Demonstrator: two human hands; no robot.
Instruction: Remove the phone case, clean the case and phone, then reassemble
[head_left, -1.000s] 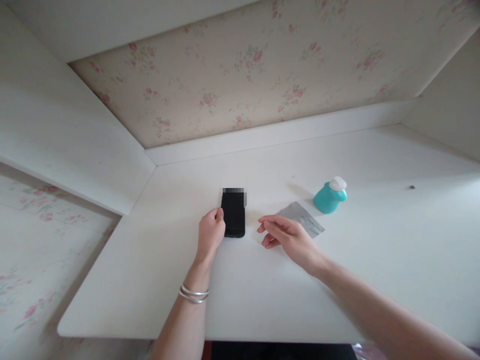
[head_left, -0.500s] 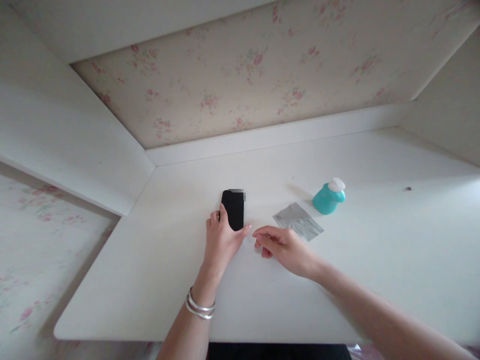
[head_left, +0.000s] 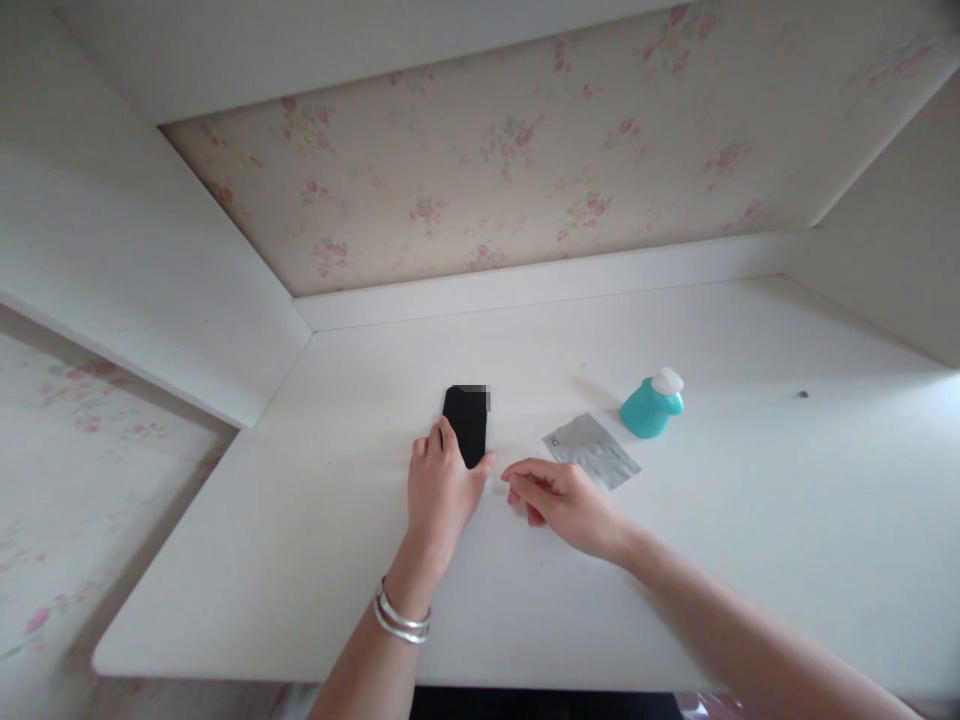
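Observation:
A black smartphone (head_left: 466,425) lies on the white desk, its upper right corner blurred out in blocks. My left hand (head_left: 446,485) grips its lower end, with fingers along the left edge and the thumb by the lower right corner. Two silver bangles circle that wrist. Just right of the phone, my right hand (head_left: 566,505) is closed in a pinch, its fingertips near my left thumb. A faint pale bit shows beneath those fingertips, too small to name. Behind the right hand, a silver-grey packet (head_left: 592,450) lies flat, partly covered by the hand.
A teal bottle with a white cap (head_left: 651,405) stands right of the packet. Farther right is a tiny dark speck (head_left: 802,394). A white upright panel (head_left: 150,250) borders the desk (head_left: 262,560) at the left, and a low ledge (head_left: 525,285) runs along the back.
The camera view has shifted slightly. My left hand still holds the phone, and my right hand keeps its pinch, with its fingertips marginally lower and farther left in the picture.

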